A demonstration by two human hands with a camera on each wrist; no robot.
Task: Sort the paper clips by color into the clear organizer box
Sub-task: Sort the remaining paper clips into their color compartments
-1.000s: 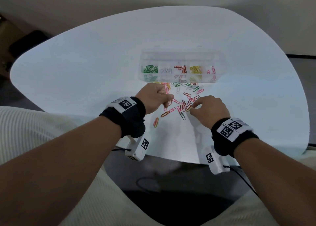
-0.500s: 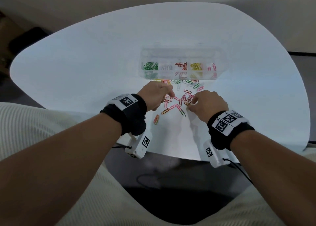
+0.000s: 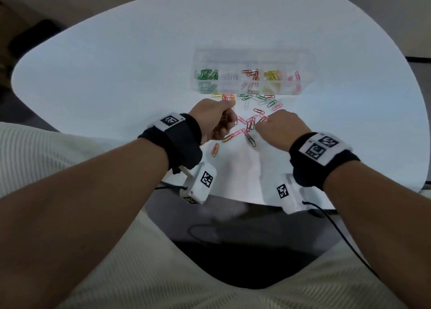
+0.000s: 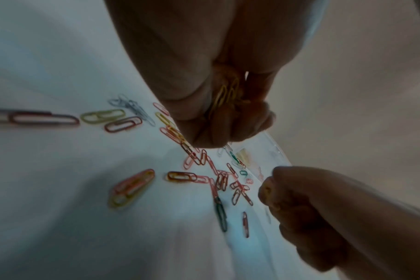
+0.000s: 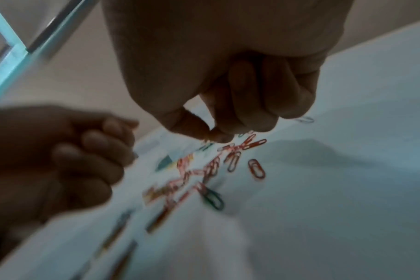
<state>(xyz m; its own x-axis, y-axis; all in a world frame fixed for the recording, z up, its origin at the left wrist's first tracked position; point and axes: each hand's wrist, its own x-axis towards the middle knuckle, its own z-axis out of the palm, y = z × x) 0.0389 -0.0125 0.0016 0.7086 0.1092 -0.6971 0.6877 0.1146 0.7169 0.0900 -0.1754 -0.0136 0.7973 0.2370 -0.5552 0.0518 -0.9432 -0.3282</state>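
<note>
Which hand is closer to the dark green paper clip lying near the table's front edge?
Right. The right hand is just beside the dark green paper clip, fingertips a little above it. The left hand is farther off on the other side, holding yellow clips.

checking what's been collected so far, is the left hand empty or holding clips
Holding clips. In the left wrist view the left hand has its fingers curled round a few yellow paper clips tucked against the palm.

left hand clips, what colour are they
Yellow; the left hand grips yellow clips, clearest in the left wrist view.
</note>
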